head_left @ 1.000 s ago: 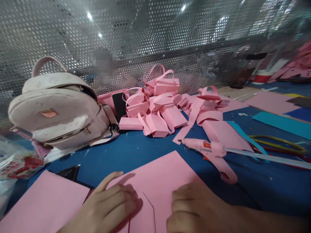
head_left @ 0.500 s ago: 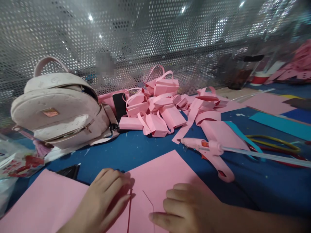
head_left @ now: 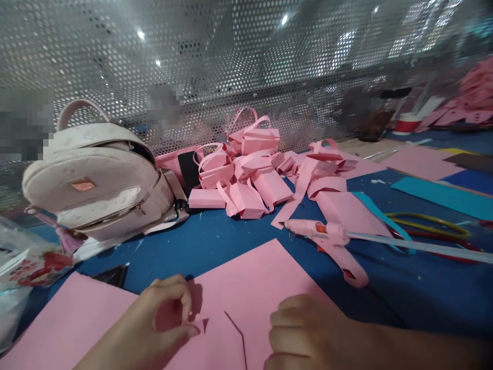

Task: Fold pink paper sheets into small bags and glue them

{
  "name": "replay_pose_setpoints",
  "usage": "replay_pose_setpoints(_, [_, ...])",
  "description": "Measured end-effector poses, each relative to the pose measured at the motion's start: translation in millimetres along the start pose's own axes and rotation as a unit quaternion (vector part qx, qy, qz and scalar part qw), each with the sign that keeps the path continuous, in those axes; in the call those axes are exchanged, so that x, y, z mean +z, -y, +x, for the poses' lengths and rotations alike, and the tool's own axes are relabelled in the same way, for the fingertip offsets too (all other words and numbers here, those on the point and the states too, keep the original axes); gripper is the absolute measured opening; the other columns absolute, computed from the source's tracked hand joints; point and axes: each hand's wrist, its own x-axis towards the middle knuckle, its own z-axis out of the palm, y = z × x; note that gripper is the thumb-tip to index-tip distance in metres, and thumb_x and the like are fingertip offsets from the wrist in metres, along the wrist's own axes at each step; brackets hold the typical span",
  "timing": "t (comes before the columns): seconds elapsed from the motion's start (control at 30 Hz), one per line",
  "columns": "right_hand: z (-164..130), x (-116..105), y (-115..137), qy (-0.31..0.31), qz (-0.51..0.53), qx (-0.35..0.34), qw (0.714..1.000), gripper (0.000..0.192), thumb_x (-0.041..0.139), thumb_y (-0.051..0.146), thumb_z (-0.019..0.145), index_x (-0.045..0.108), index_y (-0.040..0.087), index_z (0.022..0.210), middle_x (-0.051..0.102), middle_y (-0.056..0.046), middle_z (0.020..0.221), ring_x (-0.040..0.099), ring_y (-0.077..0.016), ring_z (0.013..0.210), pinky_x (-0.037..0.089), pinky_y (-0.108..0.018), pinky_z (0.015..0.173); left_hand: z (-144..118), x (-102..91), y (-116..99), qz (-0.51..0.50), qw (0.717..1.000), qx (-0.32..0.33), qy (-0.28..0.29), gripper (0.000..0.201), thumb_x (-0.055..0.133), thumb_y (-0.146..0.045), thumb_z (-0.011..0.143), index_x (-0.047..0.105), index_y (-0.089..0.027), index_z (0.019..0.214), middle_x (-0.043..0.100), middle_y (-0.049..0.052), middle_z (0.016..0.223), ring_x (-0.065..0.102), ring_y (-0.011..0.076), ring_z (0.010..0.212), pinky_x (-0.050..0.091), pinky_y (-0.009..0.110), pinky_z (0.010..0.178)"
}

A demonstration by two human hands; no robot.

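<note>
A pink paper sheet (head_left: 254,280) lies on the blue table in front of me, with a pencil line drawn near its lower middle. My left hand (head_left: 154,324) pinches a cut flap of this sheet between thumb and fingers and lifts its corner. My right hand (head_left: 308,334) rests on the same sheet with the fingers curled in, pressing it down. Whether the right hand holds anything is hidden. A second pink sheet (head_left: 65,324) lies to the left.
A pink glue gun (head_left: 331,241) with a clear glue stick lies right of the sheet. Behind it sits a heap of folded pink paper baskets (head_left: 246,174). A pale backpack (head_left: 96,174) stands at left, a perforated metal screen (head_left: 246,61) behind, coloured sheets at right.
My left hand went from lying flat on the sheet to pinching and raising a cut flap. My right hand's fingers curled back in.
</note>
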Motion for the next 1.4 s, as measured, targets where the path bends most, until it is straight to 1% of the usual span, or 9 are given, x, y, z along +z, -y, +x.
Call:
replay_pose_setpoints(0.17, [2, 0, -10, -0.058, 0.095, 0.115, 0.987, 0.032, 0.047, 0.02, 0.097, 0.049, 0.02, 0.064, 0.057, 0.003, 0.06, 0.047, -0.012, 0.056, 0.03, -0.03, 0.056, -3, -3.5, -6, -0.13, 0.99, -0.047, -0.024, 0.031, 0.066, -0.04, 0.085, 0.048, -0.021, 0.069, 0.054, -0.004, 0.068, 0.051, 0.0132, 0.068, 0.04, 0.019, 0.063])
replay_pose_setpoints(0.27, [6, -1, -14, -0.074, 0.22, 0.193, 0.953, 0.024, 0.053, 0.018, 0.09, 0.061, 0.018, 0.068, 0.064, 0.001, 0.065, 0.055, -0.0108, 0.059, 0.033, -0.026, 0.056, -4, 7.3, -10, -0.237, 0.965, -0.078, -0.075, 0.042, 0.068, -0.051, 0.086, 0.043, -0.021, 0.071, 0.037, -0.009, 0.059, 0.032, 0.0083, 0.056, 0.028, 0.016, 0.054])
replay_pose_setpoints(0.43, [9, -6, -14, -0.092, 0.313, 0.212, 0.921, 0.023, 0.059, 0.028, 0.094, 0.076, 0.017, 0.086, 0.075, -0.005, 0.079, 0.065, -0.0157, 0.073, 0.044, -0.026, 0.068, -5, 35.3, -24, -0.342, 0.911, -0.12, -0.197, 0.052, 0.065, -0.068, 0.083, 0.04, -0.024, 0.078, 0.018, -0.014, 0.054, 0.01, 0.0077, 0.054, 0.011, 0.016, 0.049])
replay_pose_setpoints(0.63, [11, -4, -12, -0.114, 0.386, 0.283, 0.871, 0.022, 0.065, 0.027, 0.086, 0.075, 0.015, 0.07, 0.066, -0.002, 0.062, 0.057, -0.0132, 0.06, 0.041, -0.024, 0.059, -10, 51.1, -37, -0.36, 0.892, -0.12, -0.245, 0.055, 0.073, -0.07, 0.075, 0.043, -0.024, 0.084, 0.022, -0.014, 0.052, 0.013, 0.0063, 0.051, 0.012, 0.015, 0.05])
replay_pose_setpoints(0.8, [11, 2, -9, -0.167, 0.452, 0.315, 0.818, 0.015, 0.07, 0.024, 0.077, 0.076, 0.014, 0.068, 0.063, -0.001, 0.06, 0.047, -0.0098, 0.053, 0.038, -0.021, 0.052, -13, 60.2, -46, -0.354, 0.897, -0.111, -0.24, 0.059, 0.079, -0.06, 0.073, 0.053, -0.026, 0.113, 0.051, -0.011, 0.05, 0.036, 0.0072, 0.042, 0.032, 0.016, 0.047])
replay_pose_setpoints(0.9, [8, 4, -5, -0.203, 0.426, 0.305, 0.827, 0.011, 0.071, 0.023, 0.075, 0.074, 0.014, 0.07, 0.062, 0.0, 0.062, 0.046, -0.0085, 0.053, 0.038, -0.02, 0.051, -10, 60.9, -51, -0.335, 0.908, -0.076, -0.24, 0.045, 0.081, -0.055, 0.071, 0.065, -0.024, 0.099, 0.074, 0.001, 0.076, 0.066, 0.0162, 0.065, 0.053, 0.022, 0.061])
replay_pose_setpoints(1.0, [5, 6, -2, -0.222, 0.38, 0.271, 0.856, 0.008, 0.071, 0.019, 0.075, 0.071, 0.015, 0.068, 0.063, 0.0, 0.063, 0.052, -0.009, 0.054, 0.039, -0.02, 0.052, -6, 58.7, -55, -0.296, 0.929, -0.053, -0.214, 0.03, 0.08, -0.048, 0.071, 0.073, -0.021, 0.081, 0.079, 0.006, 0.091, 0.072, 0.0241, 0.087, 0.058, 0.029, 0.079])
replay_pose_setpoints(1.17, [0, 9, 3, -0.243, 0.279, 0.165, 0.914, 0.02, 0.071, 0.026, 0.085, 0.069, 0.017, 0.068, 0.063, 0.0, 0.062, 0.057, -0.0117, 0.06, 0.041, -0.022, 0.057, -7, 60.3, -58, -0.241, 0.947, -0.041, -0.208, 0.022, 0.073, -0.04, 0.075, 0.075, -0.019, 0.067, 0.076, 0.004, 0.071, 0.071, 0.0227, 0.073, 0.058, 0.029, 0.074])
replay_pose_setpoints(1.4, [-1, 6, 2, -0.225, 0.286, 0.182, 0.913, 0.022, 0.072, 0.035, 0.089, 0.07, 0.018, 0.074, 0.066, 0.0, 0.069, 0.06, -0.0127, 0.065, 0.042, -0.023, 0.06, -12, 64.4, -50, -0.192, 0.95, -0.037, -0.243, 0.018, 0.08, -0.037, 0.072, 0.076, -0.022, 0.064, 0.078, 0.003, 0.065, 0.074, 0.0229, 0.066, 0.061, 0.029, 0.067])
